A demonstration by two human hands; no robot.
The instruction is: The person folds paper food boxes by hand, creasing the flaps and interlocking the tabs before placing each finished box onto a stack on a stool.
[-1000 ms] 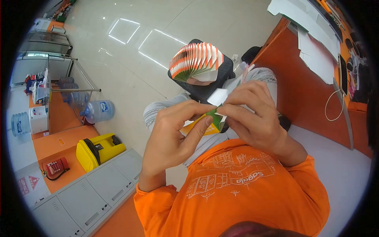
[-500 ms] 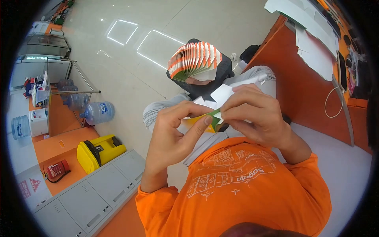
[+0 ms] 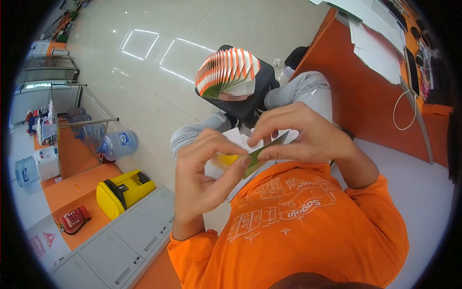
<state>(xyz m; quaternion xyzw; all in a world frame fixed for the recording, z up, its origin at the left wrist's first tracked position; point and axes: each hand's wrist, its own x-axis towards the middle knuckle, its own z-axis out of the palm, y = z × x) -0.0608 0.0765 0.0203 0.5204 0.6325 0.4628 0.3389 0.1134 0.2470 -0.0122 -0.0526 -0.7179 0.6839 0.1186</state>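
Between my hands, above my lap, is a partly folded card (image 3: 252, 166) with green, yellow and white faces and white flaps. My left hand (image 3: 204, 171) pinches its left end between thumb and fingers. On the other side my right hand (image 3: 301, 135) grips the white-flapped end, thumb below and fingers curled over the top. Fingers cover much of the card, and motion blurs its yellow part. Beyond my hands, a fanned stack of orange-and-white striped cards (image 3: 228, 72) rests on a black seat-like support (image 3: 264, 82).
An orange-brown desk (image 3: 363, 91) with papers (image 3: 378, 53) stands at right, a white cable (image 3: 394, 113) hanging from it. To the left are water bottles (image 3: 119, 145), a yellow bin (image 3: 113, 198), a fire extinguisher (image 3: 74, 219) and grey lockers (image 3: 115, 241).
The card has been turned and opened out somewhat, showing more of its white flaps on the right. My right hand has shifted its grip with the thumb now extended along the card.
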